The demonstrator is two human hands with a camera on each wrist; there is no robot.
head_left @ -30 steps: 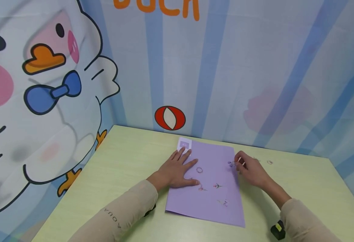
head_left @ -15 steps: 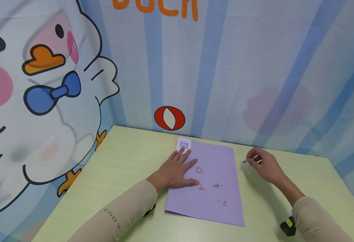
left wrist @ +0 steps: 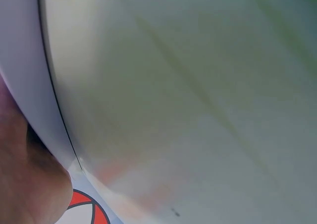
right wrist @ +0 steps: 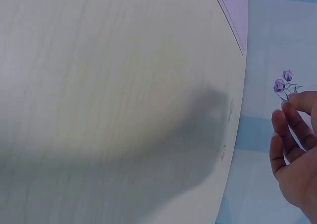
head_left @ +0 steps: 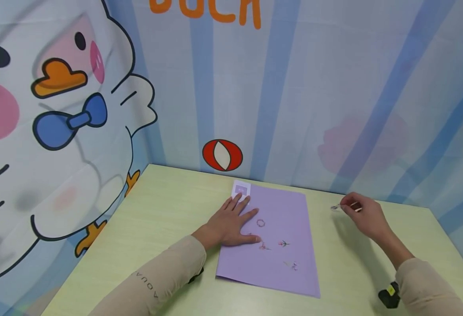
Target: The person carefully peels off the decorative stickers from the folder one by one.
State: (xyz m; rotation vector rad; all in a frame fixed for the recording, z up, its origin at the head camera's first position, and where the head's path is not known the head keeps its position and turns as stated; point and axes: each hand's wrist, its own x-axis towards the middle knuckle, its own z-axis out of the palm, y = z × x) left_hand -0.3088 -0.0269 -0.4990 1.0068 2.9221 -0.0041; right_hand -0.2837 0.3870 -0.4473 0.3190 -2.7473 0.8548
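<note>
My left hand (head_left: pixel 231 224) lies flat with spread fingers on a purple sheet or folder (head_left: pixel 267 278); I cannot tell which. Flower stickers dot its surface: a round wreath (head_left: pixel 260 223), a red tulip (head_left: pixel 283 243), a pinkish flower (head_left: pixel 265 246) partly by my thumb, and a purple flower (head_left: pixel 292 265). Right of the sheet, above the table, my right hand (head_left: pixel 367 217) pinches a flower sticker (head_left: pixel 335 207) between thumb and index finger. The right wrist view shows this sticker (right wrist: pixel 284 84) as two purple tulips with green leaves. Little of the left hand (left wrist: pixel 34 184) appears in the left wrist view.
A small white label (head_left: pixel 235 186) with a purple square is at the sheet's top left corner. Two faint small pieces (right wrist: pixel 231 110) lie on the table near its far edge. The pale table (head_left: pixel 168 197) meets a printed duck backdrop (head_left: pixel 294 96) behind.
My right hand has moved right, carrying the tulip sticker from over the sheet's right edge to above the bare table. The left hand has stayed in place.
</note>
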